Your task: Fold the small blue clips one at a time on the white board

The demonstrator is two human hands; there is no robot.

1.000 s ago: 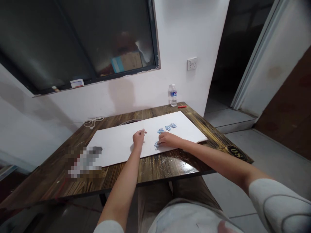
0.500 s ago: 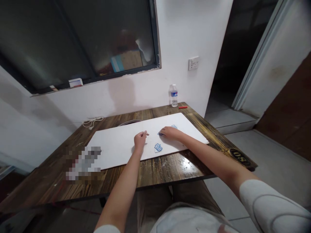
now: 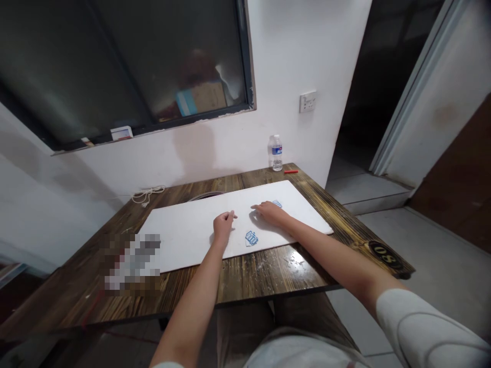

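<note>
Seen from the head camera, the right hand lies flat, fingers spread, on a white board atop a wooden table, covering most of a blue-printed card at its far edge. The left hand rests loosely curled and empty on the board, a second blue card just beside it, a water bottle by the wall.

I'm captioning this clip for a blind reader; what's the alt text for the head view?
Two bare hands rest on a white board on a wooden table: the right hand covers blue-printed cards, the left hand is loosely curled beside another card. A water bottle stands by the wall.
</note>
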